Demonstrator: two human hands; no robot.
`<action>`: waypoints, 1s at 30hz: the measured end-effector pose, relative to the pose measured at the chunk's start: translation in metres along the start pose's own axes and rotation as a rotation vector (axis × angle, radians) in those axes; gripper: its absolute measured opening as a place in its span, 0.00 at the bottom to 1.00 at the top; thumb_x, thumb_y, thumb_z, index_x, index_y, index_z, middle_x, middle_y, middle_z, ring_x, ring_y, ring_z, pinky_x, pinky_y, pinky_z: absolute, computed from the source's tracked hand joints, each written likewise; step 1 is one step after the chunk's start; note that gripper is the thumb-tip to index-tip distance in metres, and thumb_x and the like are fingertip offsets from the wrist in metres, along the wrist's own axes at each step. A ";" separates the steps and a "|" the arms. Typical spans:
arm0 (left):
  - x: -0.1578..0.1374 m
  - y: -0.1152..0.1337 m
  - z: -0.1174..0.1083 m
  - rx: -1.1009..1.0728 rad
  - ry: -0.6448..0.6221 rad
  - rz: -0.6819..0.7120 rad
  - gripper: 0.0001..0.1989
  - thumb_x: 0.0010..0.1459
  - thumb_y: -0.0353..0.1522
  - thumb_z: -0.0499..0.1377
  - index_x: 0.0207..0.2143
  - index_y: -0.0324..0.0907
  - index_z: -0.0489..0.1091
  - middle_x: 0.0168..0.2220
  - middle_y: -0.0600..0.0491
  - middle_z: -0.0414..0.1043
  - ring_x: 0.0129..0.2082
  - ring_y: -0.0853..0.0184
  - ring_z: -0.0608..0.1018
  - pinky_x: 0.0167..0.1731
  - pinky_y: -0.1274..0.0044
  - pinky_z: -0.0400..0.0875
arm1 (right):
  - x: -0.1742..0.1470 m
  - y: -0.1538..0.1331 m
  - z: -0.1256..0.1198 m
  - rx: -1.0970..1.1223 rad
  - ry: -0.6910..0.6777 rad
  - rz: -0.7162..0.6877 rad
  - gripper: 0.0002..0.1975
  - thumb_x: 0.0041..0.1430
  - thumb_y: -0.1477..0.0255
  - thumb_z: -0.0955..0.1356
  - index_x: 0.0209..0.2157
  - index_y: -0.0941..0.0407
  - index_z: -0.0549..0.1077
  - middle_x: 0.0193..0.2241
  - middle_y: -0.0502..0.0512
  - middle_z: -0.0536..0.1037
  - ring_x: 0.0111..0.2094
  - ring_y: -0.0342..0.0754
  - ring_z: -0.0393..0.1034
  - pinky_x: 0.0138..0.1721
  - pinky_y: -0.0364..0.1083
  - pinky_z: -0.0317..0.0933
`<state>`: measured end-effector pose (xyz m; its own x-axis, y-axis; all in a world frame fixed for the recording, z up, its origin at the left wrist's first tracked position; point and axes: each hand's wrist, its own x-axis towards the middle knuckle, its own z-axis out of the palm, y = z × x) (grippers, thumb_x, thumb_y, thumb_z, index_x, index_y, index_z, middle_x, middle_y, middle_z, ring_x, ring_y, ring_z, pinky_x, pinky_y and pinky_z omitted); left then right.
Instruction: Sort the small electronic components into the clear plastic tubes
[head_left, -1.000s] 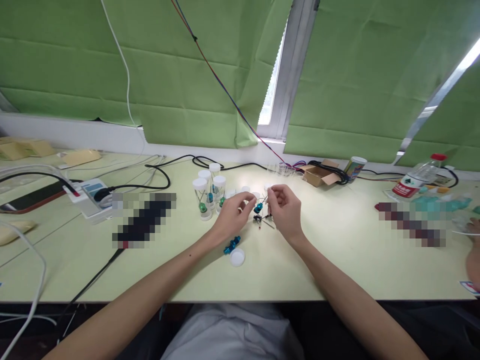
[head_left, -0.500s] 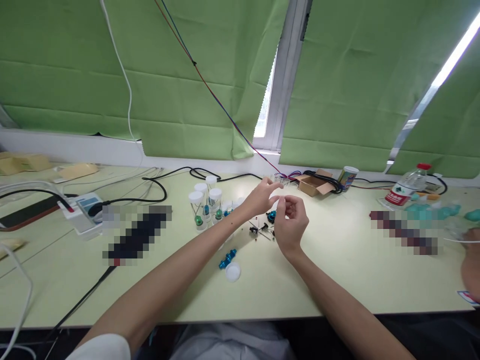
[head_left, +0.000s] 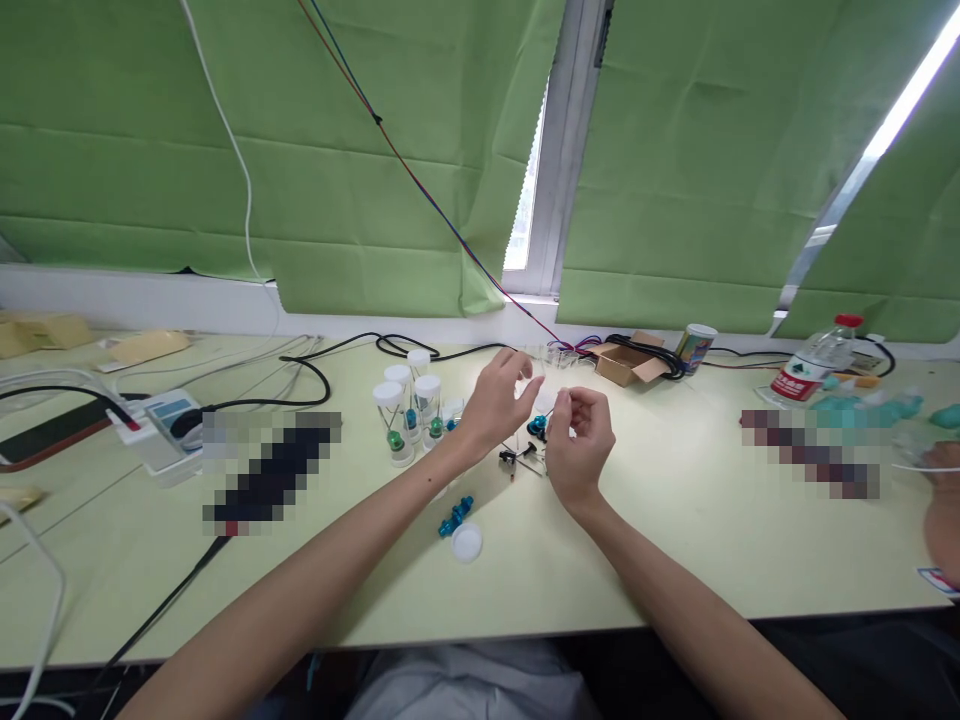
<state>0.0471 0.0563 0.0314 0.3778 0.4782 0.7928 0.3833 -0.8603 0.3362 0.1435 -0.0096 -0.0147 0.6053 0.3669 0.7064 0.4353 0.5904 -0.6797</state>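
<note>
Fitting, blue (head_left: 537,426): between your hands, just left of your right hand (head_left: 581,450), the nearer; resting or lifted, and long axis, cannot tell | right: thumb and fingertips pinched together, contents unclear | left hand (head_left: 495,400): thumb apart from fingers, nothing visible within | black parts (head_left: 517,456): just nearer you.
</note>
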 end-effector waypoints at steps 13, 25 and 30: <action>-0.065 -0.008 -0.016 0.191 0.100 0.230 0.18 0.62 0.27 0.56 0.54 0.42 0.58 0.41 0.47 0.74 0.38 0.64 0.79 0.35 0.73 0.74 | 0.000 -0.005 -0.002 0.118 0.047 -0.077 0.06 0.68 0.68 0.64 0.37 0.54 0.64 0.23 0.43 0.66 0.19 0.39 0.63 0.22 0.42 0.61; -0.077 -0.002 -0.016 0.182 -0.136 0.153 0.18 0.60 0.23 0.52 0.52 0.42 0.62 0.44 0.46 0.76 0.42 0.60 0.78 0.39 0.70 0.73 | 0.002 -0.011 -0.002 0.135 0.015 0.021 0.10 0.67 0.63 0.65 0.36 0.54 0.64 0.20 0.43 0.66 0.17 0.40 0.63 0.19 0.41 0.60; -0.077 0.003 -0.017 0.123 -0.190 0.117 0.16 0.61 0.26 0.52 0.52 0.43 0.62 0.42 0.47 0.74 0.40 0.61 0.77 0.37 0.71 0.71 | -0.002 -0.016 -0.001 0.210 -0.085 0.152 0.11 0.65 0.62 0.67 0.35 0.54 0.65 0.20 0.44 0.69 0.17 0.39 0.64 0.19 0.41 0.61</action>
<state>0.0051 0.0135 -0.0204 0.5731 0.4113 0.7088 0.4230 -0.8893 0.1740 0.1364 -0.0208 -0.0054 0.5915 0.5163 0.6193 0.1906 0.6568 -0.7296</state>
